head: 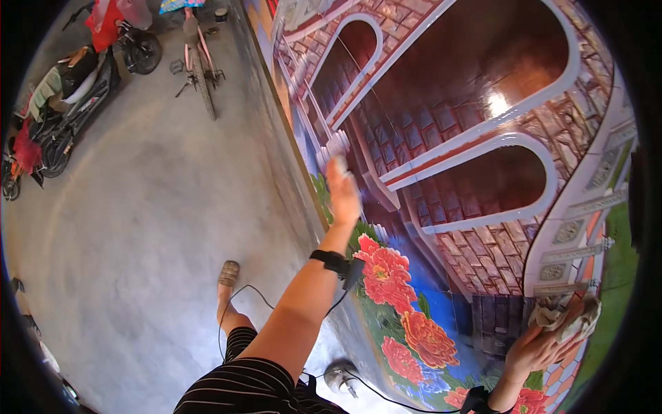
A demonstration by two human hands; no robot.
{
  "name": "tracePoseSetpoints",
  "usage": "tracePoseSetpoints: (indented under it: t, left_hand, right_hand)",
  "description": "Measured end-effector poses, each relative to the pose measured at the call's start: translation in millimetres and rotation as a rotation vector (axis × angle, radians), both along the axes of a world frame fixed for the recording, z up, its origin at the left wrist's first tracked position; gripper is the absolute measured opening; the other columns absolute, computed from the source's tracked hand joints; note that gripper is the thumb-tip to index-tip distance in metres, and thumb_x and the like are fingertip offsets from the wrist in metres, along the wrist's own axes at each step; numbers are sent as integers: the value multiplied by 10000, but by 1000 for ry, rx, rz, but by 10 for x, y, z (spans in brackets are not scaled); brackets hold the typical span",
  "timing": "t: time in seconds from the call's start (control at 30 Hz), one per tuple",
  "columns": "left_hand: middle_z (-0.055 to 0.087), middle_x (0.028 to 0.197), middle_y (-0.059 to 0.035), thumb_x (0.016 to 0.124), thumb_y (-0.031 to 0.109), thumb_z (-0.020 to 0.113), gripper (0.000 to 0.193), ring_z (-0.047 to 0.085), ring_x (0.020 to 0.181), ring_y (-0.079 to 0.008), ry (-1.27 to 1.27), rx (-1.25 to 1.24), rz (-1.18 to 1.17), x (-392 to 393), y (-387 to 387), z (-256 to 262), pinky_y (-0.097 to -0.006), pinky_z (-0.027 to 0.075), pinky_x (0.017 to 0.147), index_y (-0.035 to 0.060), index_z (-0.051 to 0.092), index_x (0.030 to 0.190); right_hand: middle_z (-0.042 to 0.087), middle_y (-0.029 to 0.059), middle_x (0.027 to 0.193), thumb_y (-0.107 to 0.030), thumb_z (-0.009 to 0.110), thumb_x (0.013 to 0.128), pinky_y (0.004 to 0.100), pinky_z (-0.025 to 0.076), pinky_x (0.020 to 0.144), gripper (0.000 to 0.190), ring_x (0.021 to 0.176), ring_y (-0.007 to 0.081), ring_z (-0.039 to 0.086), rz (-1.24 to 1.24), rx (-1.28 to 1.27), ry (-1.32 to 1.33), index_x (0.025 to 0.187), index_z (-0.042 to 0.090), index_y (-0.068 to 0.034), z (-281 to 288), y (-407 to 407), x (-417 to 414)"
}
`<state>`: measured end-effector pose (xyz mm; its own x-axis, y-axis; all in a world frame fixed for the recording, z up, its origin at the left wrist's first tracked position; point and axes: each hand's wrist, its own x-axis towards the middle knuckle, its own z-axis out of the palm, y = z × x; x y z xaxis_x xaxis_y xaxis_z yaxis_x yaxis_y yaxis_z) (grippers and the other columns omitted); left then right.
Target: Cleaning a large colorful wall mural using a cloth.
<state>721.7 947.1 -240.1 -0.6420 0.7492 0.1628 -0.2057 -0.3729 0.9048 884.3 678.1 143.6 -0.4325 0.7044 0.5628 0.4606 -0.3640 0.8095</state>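
A glossy wall mural with a printed arched brick bridge and red peonies rises along my right side. My right hand presses a crumpled pale cloth to the mural's surface, low at the right of the view. Near the mural's lower left edge, my left hand is raised with its fingers extended; nothing shows in it, and whether it touches the wall cannot be told. Black straps with small devices and cables circle both wrists.
Grey concrete floor lies at the left. A bicycle and an electric scooter stand at the upper left. A round metal object is on the floor by the wall, near the loose black cable.
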Motion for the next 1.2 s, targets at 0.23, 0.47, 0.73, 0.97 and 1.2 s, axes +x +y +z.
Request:
tracePoseSetpoints:
  t: [0.23,0.47,0.73,0.97,1.2]
  left_hand:
    - [564,905,-29,958,256,365,275,562,759,-174,-898,-668,-411,71,-503,-1580,-376,493,634,189,486,1196]
    - [482,1260,-66,923,155,411,405,459,1131,-208,-826,-414,-283,0,-191,-448,-317,339,964,76,398,1320]
    - [332,1390,-188,925,273,382,516,240,1327,-348,415,367,-25,-175,-269,2758,-433,156,1091,-5,321,1356]
    - [315,1409,-198,871,114,428,484,252,1325,-379,853,855,2,-7,-918,4811,-503,149,1085,49,369,1348]
    - [380,1347,-200,853,127,450,472,353,1252,-385,819,781,101,-327,-366,4790,-511,270,1011,38,393,1313]
  right_hand:
    - [390,148,1390,-409,311,959,491,206,1076,596,1302,390,303,42,-35,85,1364,331,27,-38,120,-155]
    - [452,283,1210,-297,477,854,639,259,1006,506,1196,520,362,177,-52,103,1245,460,24,-30,39,-153]
    - [543,169,1009,-221,623,704,572,259,1028,370,1118,395,473,347,-114,313,1009,584,-14,-6,77,-279]
    - [540,204,1096,-201,613,701,579,219,1044,410,1162,397,453,320,-164,370,1052,586,11,33,108,-382]
    - [476,253,1210,-168,566,742,569,156,1075,543,1218,418,386,231,-182,353,1241,462,17,630,390,-630]
